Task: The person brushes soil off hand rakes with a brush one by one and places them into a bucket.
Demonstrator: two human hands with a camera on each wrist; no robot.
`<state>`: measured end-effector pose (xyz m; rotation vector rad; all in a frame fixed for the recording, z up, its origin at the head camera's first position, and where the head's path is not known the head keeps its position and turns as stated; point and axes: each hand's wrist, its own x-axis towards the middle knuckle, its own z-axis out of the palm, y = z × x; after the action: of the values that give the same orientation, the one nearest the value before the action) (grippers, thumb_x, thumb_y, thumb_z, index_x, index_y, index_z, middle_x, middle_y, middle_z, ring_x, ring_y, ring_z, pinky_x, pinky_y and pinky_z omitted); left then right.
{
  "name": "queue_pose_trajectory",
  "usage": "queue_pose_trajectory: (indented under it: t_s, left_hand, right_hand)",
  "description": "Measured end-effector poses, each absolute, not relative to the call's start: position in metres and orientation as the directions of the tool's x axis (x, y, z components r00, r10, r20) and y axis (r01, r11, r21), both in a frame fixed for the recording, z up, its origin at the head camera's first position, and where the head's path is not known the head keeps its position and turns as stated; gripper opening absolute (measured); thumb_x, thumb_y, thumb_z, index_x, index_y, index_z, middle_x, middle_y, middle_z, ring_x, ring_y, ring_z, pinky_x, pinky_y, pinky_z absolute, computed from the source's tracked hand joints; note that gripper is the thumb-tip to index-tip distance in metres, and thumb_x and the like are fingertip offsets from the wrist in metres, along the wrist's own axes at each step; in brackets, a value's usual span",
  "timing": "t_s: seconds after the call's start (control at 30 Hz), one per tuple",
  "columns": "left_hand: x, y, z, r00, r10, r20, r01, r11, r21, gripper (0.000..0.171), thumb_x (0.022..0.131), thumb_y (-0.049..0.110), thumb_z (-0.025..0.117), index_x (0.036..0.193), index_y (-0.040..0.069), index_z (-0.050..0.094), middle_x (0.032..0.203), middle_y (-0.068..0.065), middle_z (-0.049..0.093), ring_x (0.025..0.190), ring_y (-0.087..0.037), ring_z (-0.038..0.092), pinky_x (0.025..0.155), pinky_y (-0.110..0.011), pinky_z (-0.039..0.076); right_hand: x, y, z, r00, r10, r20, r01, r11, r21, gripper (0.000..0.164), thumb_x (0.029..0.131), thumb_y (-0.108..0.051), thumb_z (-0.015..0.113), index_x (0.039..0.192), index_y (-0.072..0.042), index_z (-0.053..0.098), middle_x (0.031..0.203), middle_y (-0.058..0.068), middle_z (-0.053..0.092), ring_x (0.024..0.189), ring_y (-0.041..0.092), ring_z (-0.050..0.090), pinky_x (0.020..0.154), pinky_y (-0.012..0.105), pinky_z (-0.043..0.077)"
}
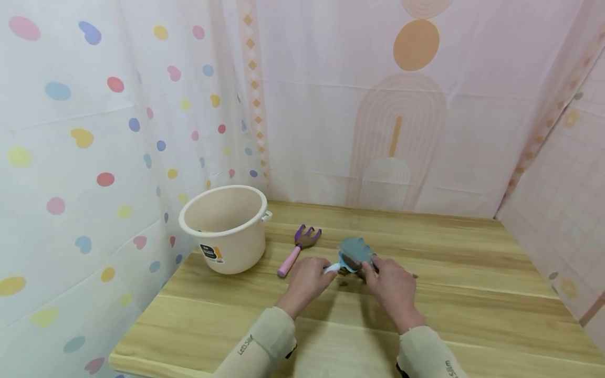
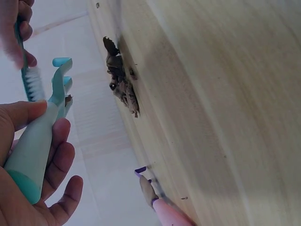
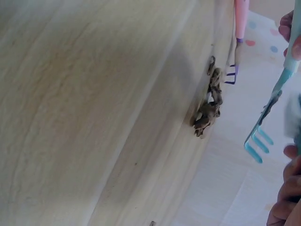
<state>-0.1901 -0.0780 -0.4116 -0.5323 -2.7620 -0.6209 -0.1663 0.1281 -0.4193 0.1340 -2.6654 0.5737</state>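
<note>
My left hand grips the pale handle of a teal toy hand rake, raised above the table with its bent tines pointing away from the hand. Some brown dirt clings to the rake's head, as the right wrist view shows. In my right hand is a small brush with white bristles, its bristles close against the rake head. Beneath them, crumbly clumps of brown mud lie on the wooden table.
A second rake, pink-handled with dirt-smeared purple tines, lies left of the hands. Farther left stands a cream bucket on the wooden table. Patterned curtains enclose the table's back and sides.
</note>
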Motion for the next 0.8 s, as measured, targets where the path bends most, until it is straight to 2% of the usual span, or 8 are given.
queue_pose_trajectory:
  t_s: [0.2,0.37,0.53,0.67,0.8]
  left_hand:
    - [-0.189,-0.079,-0.410,-0.904,0.288,0.317,0.394,0.850,0.349,0.024,0.089,0.029,0.071,0.069,0.018,0.063,0.055,0.011,0.046,0.051,-0.009,0.043,0.048,-0.026,0.035]
    - [-0.187,-0.079,-0.411,-0.907,0.288,0.307,0.386,0.860,0.335,0.023,0.090,0.030,0.071,0.071,0.018,0.065,0.055,0.011,0.047,0.051,-0.009,0.043,0.048,-0.027,0.035]
    - [-0.187,-0.078,-0.412,-0.910,0.297,0.290,0.387,0.859,0.336,0.023,0.091,0.031,0.070,0.072,0.019,0.066,0.055,0.011,0.047,0.050,-0.008,0.042,0.048,-0.026,0.035]
    - [-0.187,-0.076,-0.412,-0.904,0.306,0.297,0.399,0.853,0.335,0.023,0.090,0.029,0.071,0.071,0.018,0.066,0.054,0.011,0.047,0.049,-0.008,0.041,0.047,-0.026,0.034]
    - [-0.188,-0.075,-0.411,-0.902,0.307,0.304,0.403,0.851,0.336,0.021,0.090,0.029,0.071,0.073,0.017,0.068,0.054,0.011,0.047,0.049,-0.008,0.042,0.047,-0.025,0.034]
  right_hand:
    - [-0.167,0.125,-0.417,-0.936,-0.016,0.352,-0.153,0.918,-0.365,0.035,0.096,-0.034,0.065,0.119,-0.009,0.072,0.088,0.015,0.070,0.058,0.022,0.058,0.043,0.035,0.041]
    - [-0.170,0.131,-0.417,-0.960,0.008,0.281,-0.115,0.901,-0.419,0.036,0.097,-0.034,0.064,0.122,-0.010,0.071,0.098,0.016,0.072,0.055,0.019,0.050,0.044,0.033,0.037]
    - [-0.173,0.140,-0.421,-0.965,0.007,0.262,-0.113,0.892,-0.438,0.036,0.097,-0.033,0.064,0.123,-0.010,0.070,0.104,0.015,0.072,0.060,0.020,0.057,0.047,0.035,0.041]
    - [-0.174,0.146,-0.425,-0.955,-0.002,0.298,-0.131,0.901,-0.414,0.033,0.096,-0.033,0.065,0.121,-0.011,0.072,0.093,0.013,0.073,0.062,0.021,0.058,0.047,0.035,0.041]
    - [-0.172,0.145,-0.425,-0.928,-0.010,0.372,-0.164,0.908,-0.385,0.026,0.096,-0.032,0.065,0.111,-0.012,0.074,0.076,0.009,0.066,0.053,0.018,0.047,0.043,0.031,0.035]
